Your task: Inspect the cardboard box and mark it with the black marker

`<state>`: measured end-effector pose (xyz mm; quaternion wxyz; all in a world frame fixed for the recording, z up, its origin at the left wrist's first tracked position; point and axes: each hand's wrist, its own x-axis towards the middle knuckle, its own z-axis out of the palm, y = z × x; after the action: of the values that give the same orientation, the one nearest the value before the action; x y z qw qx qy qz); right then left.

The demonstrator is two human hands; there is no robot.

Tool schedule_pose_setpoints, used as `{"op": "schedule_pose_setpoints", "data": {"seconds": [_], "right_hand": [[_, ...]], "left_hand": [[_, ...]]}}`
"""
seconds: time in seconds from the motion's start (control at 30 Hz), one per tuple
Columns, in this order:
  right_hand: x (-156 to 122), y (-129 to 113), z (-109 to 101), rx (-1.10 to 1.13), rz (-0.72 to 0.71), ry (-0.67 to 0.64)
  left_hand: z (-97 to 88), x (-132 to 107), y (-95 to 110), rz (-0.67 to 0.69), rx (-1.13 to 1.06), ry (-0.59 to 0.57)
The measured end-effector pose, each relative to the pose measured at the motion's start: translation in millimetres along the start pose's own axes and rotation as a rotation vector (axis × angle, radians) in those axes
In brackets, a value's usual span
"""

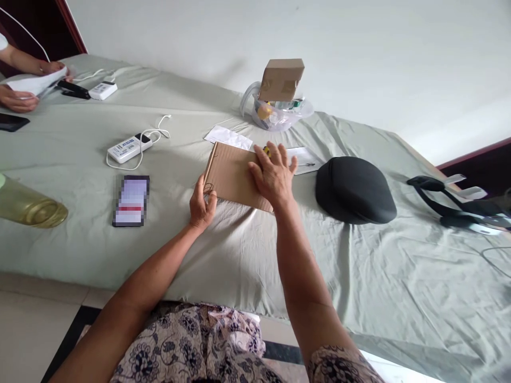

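Steadying, apparently: flat cardboard box (235,173), on the cloth-covered counter (235,255) before you.
Your left hand (202,207): gripping its near-left corner. Right hand (274,178): open, spread across its right side. Any lift would likely call for your right fingers hooking the edge. Black cap (355,189): rightward.

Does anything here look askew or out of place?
Perhaps the cardboard box at the back: it juts well above the rim of the translucent plastic container, so it looks precariously perched. I see nothing spilled.
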<state>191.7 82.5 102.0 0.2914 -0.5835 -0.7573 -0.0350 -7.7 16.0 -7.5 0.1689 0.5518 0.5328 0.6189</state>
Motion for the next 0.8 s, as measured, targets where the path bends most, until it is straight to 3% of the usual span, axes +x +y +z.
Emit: {"op": "schedule_pose_setpoints", "data": {"seconds": [0.1, 0.2, 0.47, 0.57, 0.63, 0.67, 0.7, 0.73, 0.8], "right_hand": [[-21.5, 31.7, -4.9, 0.086, 0.128, 0.113], [-43.4, 51.6, 3.0, 0.353, 0.128, 0.113], [-74.9, 54.0, 40.6, 0.795, 0.155, 0.15], [-74.1, 53.2, 42.9, 0.836, 0.16, 0.167], [-73.1, 52.7, 43.4, 0.839, 0.155, 0.178], [-72.8, 52.5, 43.7, 0.843, 0.15, 0.185], [-72.8, 52.2, 44.1, 0.851, 0.146, 0.194], [-72.9, 52.1, 44.6, 0.86, 0.144, 0.199], [-73.4, 52.2, 45.5, 0.87, 0.144, 0.204]], "left_hand": [[0.4, -0.2, -0.8, 0.013, 0.005, -0.003], [-0.8, 0.2, 1.1, 0.006, -0.028, -0.023], [-5.8, 2.5, -0.8, 0.001, 0.05, -0.04], [-9.0, 13.2, 23.7, 0.172, 0.178, 0.079], [-15.3, 18.8, 61.3, 0.291, 0.113, 0.12], [-21.3, 18.1, 86.0, 0.319, -0.013, 0.074], [-29.9, 13.8, 113.4, 0.295, -0.175, -0.051], [-41.6, 5.1, 141.9, 0.221, -0.352, -0.267], [-73.7, -25.4, 196.0, 0.13, -0.628, -0.829]]}}
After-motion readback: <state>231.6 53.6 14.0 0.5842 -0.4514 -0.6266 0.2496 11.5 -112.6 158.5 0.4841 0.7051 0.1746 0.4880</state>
